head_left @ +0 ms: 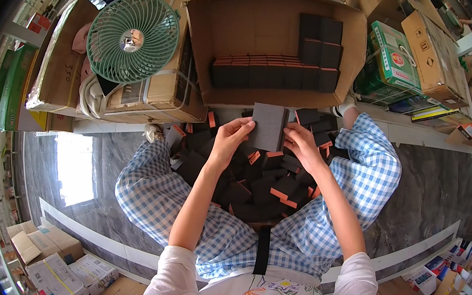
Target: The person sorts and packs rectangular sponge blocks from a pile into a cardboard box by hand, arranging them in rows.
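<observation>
Here's your left hand, just left of centre, thumb and fingers pinched onto the left edge of a dark grey box. Your right hand matches it across the way, fingers closed on the right edge, so the box sits squarely between the two at mid-frame, its broad face turned up to you. Right below it, and spilling to both sides, lies a loose pile of black boxes, tumbled at all angles, orange strips flashing on many of them. Your legs in blue checked trousers spread around that pile, left and right of centre.

Just beyond your hands, top centre, stands a big open carton. Inside, a neat row of boxes runs along its near part, orange edges lined up, with a stacked block of boxes at its right end. Over to the upper left, a green fan stands in front of another carton. Upper right, there's a green package beside a tilted brown carton. Dark marbled floor shines out to both sides.
</observation>
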Available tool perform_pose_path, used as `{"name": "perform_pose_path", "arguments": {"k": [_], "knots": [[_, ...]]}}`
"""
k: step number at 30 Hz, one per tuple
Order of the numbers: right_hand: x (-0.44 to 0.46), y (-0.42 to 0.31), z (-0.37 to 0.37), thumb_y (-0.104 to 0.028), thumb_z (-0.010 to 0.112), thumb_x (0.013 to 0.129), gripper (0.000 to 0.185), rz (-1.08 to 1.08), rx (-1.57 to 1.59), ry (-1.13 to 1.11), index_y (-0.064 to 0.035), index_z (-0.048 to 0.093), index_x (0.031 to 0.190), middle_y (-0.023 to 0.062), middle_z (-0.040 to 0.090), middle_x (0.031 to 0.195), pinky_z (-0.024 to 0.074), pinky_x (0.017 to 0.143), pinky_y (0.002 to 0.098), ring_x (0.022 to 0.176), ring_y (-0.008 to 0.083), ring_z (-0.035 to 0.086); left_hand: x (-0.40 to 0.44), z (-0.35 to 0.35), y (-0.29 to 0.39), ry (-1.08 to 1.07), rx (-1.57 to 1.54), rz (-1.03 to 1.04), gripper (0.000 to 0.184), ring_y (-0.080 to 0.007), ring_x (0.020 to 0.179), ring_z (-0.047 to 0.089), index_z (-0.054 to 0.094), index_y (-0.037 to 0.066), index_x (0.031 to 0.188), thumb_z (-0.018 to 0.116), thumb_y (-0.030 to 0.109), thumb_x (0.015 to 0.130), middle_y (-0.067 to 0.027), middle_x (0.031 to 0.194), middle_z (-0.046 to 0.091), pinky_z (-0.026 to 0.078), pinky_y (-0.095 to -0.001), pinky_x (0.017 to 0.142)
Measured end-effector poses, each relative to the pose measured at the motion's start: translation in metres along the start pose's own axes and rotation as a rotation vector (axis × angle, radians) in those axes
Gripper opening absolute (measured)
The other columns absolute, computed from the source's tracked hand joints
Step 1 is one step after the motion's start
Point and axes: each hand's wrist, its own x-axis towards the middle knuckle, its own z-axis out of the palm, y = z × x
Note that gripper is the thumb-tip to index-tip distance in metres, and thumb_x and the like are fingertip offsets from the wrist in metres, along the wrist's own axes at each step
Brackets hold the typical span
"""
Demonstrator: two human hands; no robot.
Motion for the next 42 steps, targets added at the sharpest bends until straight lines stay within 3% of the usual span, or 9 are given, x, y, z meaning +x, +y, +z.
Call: {"name": "perform_pose_path", "arguments": {"k": [9,12,18,23,27,33,36,37,42], "knots": [[0.000,0.000,0.002,-0.020,0.055,0.094,0.030,-0.035,0.029,-0.007,-0.0011,0.054,0.117,0.0059,0.058,0.108,0.0485,0.087,0.0282,0.099,0.0128,0.058,-0.003,0.006,0.004,0.038,0.090,0.044,0.034,-0.0027,0.083,0.052,0.061,0.003,0.114,0.065,0.026,0.089,0.0063,0.085,0.057,0.042,-0.0196,0.073],[0.000,-0.001,0.003,-0.019,0.049,0.097,0.029,-0.028,-0.009,-0.030,-0.0011,0.050,0.119,0.0078,0.056,0.111,0.0466,0.090,0.0339,0.103,0.0166,0.056,-0.005,0.006,0.007,0.019,0.102,0.030,0.031,0.0005,0.084,0.050,0.060,0.006,0.116,0.064,0.024,0.090,0.0089,0.089,0.057,0.039,-0.0167,0.072],[0.001,-0.002,0.003,-0.019,0.054,0.094,0.030,-0.040,0.083,-0.047,-0.0027,0.052,0.120,0.0056,0.058,0.108,0.0483,0.087,0.0297,0.099,0.0134,0.057,-0.001,0.003,0.002,-0.061,0.075,0.076,0.027,-0.0033,0.090,0.052,0.058,0.007,0.114,0.061,0.023,0.092,0.0041,0.099,0.059,0.042,-0.0202,0.078],[0.000,-0.004,0.003,-0.018,0.054,0.095,0.030,-0.010,0.141,-0.062,-0.0028,0.052,0.120,0.0054,0.058,0.107,0.0482,0.086,0.0304,0.099,0.0135,0.058,-0.002,0.003,0.002,-0.181,-0.222,-0.063,0.028,-0.0096,0.100,0.055,0.055,0.005,0.113,0.062,0.021,0.091,-0.0031,0.105,0.059,0.045,-0.0258,0.089],[0.001,-0.004,0.003,-0.019,0.054,0.095,0.031,-0.014,0.147,-0.068,-0.0030,0.051,0.122,0.0063,0.058,0.110,0.0481,0.087,0.0315,0.101,0.0140,0.057,0.001,0.009,0.001,-0.129,-0.216,0.005,0.026,-0.0110,0.099,0.056,0.055,0.005,0.110,0.064,0.017,0.089,-0.0040,0.106,0.059,0.046,-0.0272,0.089],[-0.006,-0.023,0.020,-0.031,0.051,0.097,0.042,-0.083,-0.216,0.080,-0.0034,0.047,0.128,0.0077,0.052,0.123,0.0416,0.098,0.0318,0.118,0.0168,0.047,0.001,0.013,-0.003,0.001,0.031,0.226,0.027,-0.0115,0.096,0.057,0.054,0.001,0.107,0.067,0.010,0.086,-0.0048,0.100,0.061,0.046,-0.0252,0.085],[-0.008,-0.052,0.024,-0.027,0.052,0.096,0.039,-0.101,-0.360,0.034,-0.0025,0.048,0.126,0.0074,0.053,0.122,0.0427,0.097,0.0312,0.116,0.0157,0.049,0.000,0.014,0.002,-0.038,0.032,0.227,0.026,-0.0121,0.101,0.056,0.052,0.002,0.110,0.065,0.010,0.088,-0.0057,0.106,0.059,0.045,-0.0258,0.088],[0.001,-0.046,0.014,-0.021,0.060,0.092,0.034,-0.156,-0.270,0.004,-0.0019,0.052,0.120,0.0063,0.059,0.113,0.0475,0.088,0.0282,0.103,0.0130,0.057,0.003,0.015,0.000,-0.044,0.009,0.234,0.028,-0.0125,0.103,0.055,0.051,0.002,0.112,0.064,0.010,0.089,-0.0060,0.108,0.059,0.045,-0.0264,0.090],[0.023,-0.083,0.003,-0.018,0.060,0.092,0.033,-0.155,-0.463,-0.017,-0.0005,0.051,0.118,0.0067,0.057,0.113,0.0479,0.089,0.0290,0.105,0.0143,0.056,0.030,0.026,0.016,-0.044,0.044,0.237,0.034,-0.0149,0.104,0.055,0.047,0.002,0.116,0.065,0.011,0.088,-0.0086,0.111,0.059,0.045,-0.0287,0.091]]}}
